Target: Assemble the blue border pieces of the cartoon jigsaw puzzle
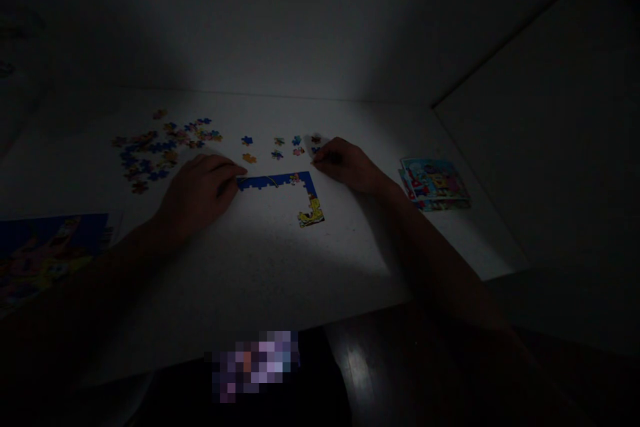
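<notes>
A joined puzzle border (265, 182), blue along its top strip, turns a corner and runs down to yellow pieces (313, 213) at the lower right. My left hand (203, 187) is curled at the strip's left end, its fingertips gripping that edge. Beyond the corner, my right hand (347, 163) pinches a small puzzle piece (314, 162), mostly covered by the fingers. Loose pieces lie close to this hand, among them a dark one (316, 139) and a pinkish one (299, 151). An orange piece (249, 157) and a blue piece (247, 140) lie above the strip.
A spread of loose puzzle pieces (155, 147) covers the table's back left. At the left front is a printed cartoon picture (55, 247), partly behind my left arm. Stacked picture cards (435, 183) lie at the right. A wall (300, 27) rises behind the white table (240, 267); the scene is dim.
</notes>
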`<state>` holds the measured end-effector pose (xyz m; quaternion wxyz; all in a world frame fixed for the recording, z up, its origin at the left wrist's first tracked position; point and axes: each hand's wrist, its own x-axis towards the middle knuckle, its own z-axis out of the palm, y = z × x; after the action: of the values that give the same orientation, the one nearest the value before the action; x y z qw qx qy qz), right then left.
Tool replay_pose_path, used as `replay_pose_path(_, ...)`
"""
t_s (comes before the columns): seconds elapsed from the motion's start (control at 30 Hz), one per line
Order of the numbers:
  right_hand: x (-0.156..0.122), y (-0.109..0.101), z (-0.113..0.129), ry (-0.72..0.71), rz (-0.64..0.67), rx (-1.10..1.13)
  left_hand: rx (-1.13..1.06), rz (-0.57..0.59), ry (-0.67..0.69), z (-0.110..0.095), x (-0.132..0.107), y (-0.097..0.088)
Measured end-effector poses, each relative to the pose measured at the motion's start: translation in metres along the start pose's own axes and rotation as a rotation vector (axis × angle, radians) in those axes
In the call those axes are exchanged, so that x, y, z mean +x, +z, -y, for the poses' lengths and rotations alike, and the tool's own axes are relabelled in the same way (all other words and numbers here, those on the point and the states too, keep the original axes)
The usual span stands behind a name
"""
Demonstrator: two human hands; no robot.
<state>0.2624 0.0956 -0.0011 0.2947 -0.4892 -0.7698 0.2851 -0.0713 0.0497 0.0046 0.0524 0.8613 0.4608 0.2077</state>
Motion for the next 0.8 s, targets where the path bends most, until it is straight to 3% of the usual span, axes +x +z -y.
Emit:
replay_pose_path(0.2, 0.0, 0.003, -0.002, 0.01, -0.024, 0.081, 0.013, -0.009, -0.014, 0.004, -0.001, 0.0)
replay_pose_path(0.47, 0.005, 0.007, -0.009, 0.008, -0.31, -0.008, 0.029, -0.021, -0.017, 0.008, 0.0, 0.001)
replay_pose_path(0.8, 0.007, 0.007, -0.015, -0.002, -0.268, -0.113, 0.012, -0.004, -0.075, 0.007, 0.001, 0.002)
